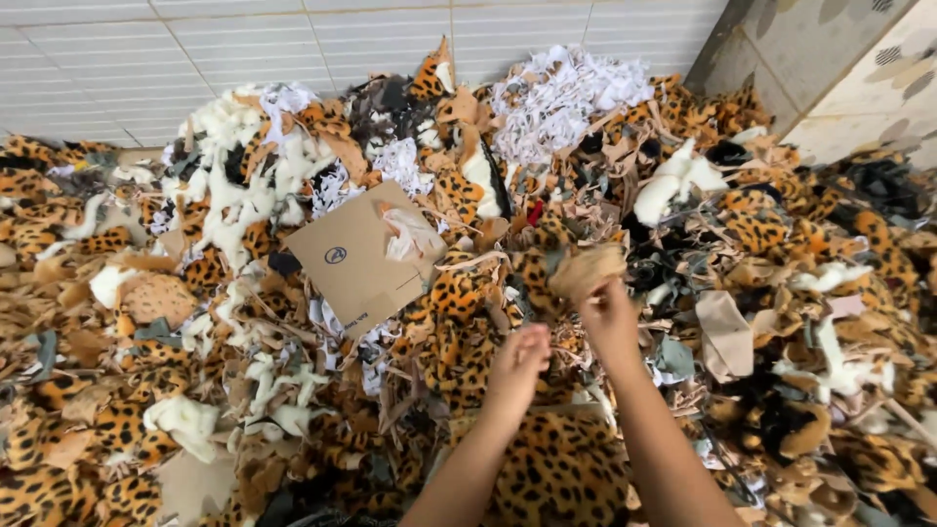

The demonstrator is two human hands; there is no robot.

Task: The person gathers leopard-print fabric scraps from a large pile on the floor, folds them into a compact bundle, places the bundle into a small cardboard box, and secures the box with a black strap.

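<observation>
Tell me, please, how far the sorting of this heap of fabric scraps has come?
Done: little shows; no sorted stack is in view. In hand: the right hand lifts a tan scrap, and the left hand is closed just below it. Left: the leopard-print heap, white stuffing and cardboard piece lie mixed.

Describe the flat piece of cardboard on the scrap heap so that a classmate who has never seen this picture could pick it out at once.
Start at the big heap of leopard-print fabric scraps against the white tiled wall. Look left of and above the person's left hand, near the middle of the pile. The cardboard piece is plain brown, flat and straight-edged, unlike the crumpled patterned scraps around it.
</observation>
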